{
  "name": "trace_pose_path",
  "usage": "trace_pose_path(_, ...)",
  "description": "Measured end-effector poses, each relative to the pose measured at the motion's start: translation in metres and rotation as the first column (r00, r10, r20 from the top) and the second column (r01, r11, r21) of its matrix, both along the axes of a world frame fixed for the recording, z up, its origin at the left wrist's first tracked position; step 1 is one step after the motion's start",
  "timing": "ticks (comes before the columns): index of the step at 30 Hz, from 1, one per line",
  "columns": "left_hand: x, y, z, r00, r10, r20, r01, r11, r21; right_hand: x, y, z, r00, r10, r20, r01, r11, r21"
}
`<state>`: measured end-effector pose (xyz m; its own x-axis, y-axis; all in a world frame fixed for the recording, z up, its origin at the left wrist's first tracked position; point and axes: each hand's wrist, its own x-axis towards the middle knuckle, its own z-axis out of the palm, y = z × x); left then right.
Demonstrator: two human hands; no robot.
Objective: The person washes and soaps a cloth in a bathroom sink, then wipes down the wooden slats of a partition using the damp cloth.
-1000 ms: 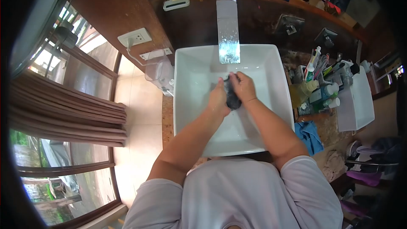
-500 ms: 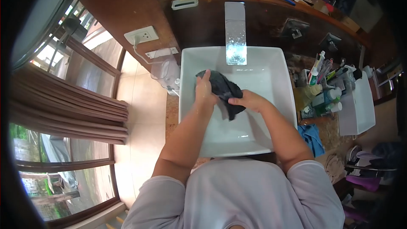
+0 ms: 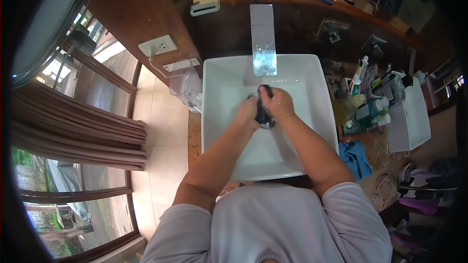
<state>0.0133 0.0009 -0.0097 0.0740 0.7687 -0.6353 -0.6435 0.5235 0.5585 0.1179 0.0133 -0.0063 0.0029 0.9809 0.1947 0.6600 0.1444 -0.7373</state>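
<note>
A dark, wet cloth (image 3: 264,116) is bunched between my two hands over the white square basin (image 3: 229,167). My left hand (image 3: 247,113) is closed on its left side, slightly blurred. On the right side, my right hand (image 3: 278,104) grips the upper part of the cloth, with the fingers curled over it. Both hands are close together, just below the flat metal faucet (image 3: 263,44). The fingertips are partly hidden by the cloth and smeared by motion.
Bottles (image 3: 373,109) and toothbrushes (image 3: 361,70) stand right of the basin, near a blue cloth (image 3: 355,159) and a white bin (image 3: 412,117). A clear plastic container (image 3: 185,89) is at the left, below a wall socket (image 3: 157,45). Curtains (image 3: 83,126) hang farther left.
The dark cloth was bunched, then spread out between my hands toward the left, and is now bunched again near the basin's middle. My hands have come back together.
</note>
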Motion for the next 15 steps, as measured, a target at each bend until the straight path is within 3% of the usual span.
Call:
trace_pose_path(3,-0.001,0.003,-0.025,1.0,-0.013,0.025,0.012,0.998,0.062,-0.005,-0.011,-0.007,0.998,0.022,-0.058,-0.018,0.998,0.066)
trace_pose_path(4,-0.009,0.007,-0.058,0.987,-0.034,0.158,0.001,0.979,0.204,-0.012,-0.019,-0.011,0.99,0.118,0.083,-0.128,0.983,0.132)
trace_pose_path(5,-0.019,0.011,-0.074,0.977,-0.089,0.196,0.041,0.971,0.236,-0.02,-0.03,-0.01,0.96,0.245,0.138,-0.269,0.943,0.197)
trace_pose_path(7,-0.028,0.016,-0.062,0.942,-0.204,0.265,0.116,0.943,0.313,-0.021,-0.029,-0.006,0.966,0.241,0.092,-0.25,0.961,0.118)
trace_pose_path(8,-0.018,0.013,-0.058,0.954,-0.09,0.284,0.056,0.99,0.126,-0.016,-0.025,-0.009,0.983,0.178,0.042,-0.182,0.97,0.158)
trace_pose_path(10,-0.004,0.008,-0.019,0.99,-0.02,0.142,0.004,0.994,0.108,0.003,-0.006,-0.017,0.997,0.054,-0.059,-0.038,0.97,0.241)
trace_pose_path(13,-0.007,0.01,-0.011,1.0,0.017,-0.017,-0.013,0.986,0.166,0.036,0.004,-0.02,0.995,-0.066,0.069,0.063,0.997,0.035)
trace_pose_path(14,-0.011,0.011,-0.01,0.997,0.024,-0.072,-0.012,0.984,0.176,0.04,0.004,-0.028,1.0,0.0,-0.017,0.001,0.998,0.063)
trace_pose_path(15,-0.015,0.01,-0.009,0.992,0.033,-0.125,-0.009,0.983,0.186,0.043,-0.001,-0.021,0.993,0.088,0.08,-0.082,0.994,-0.069)
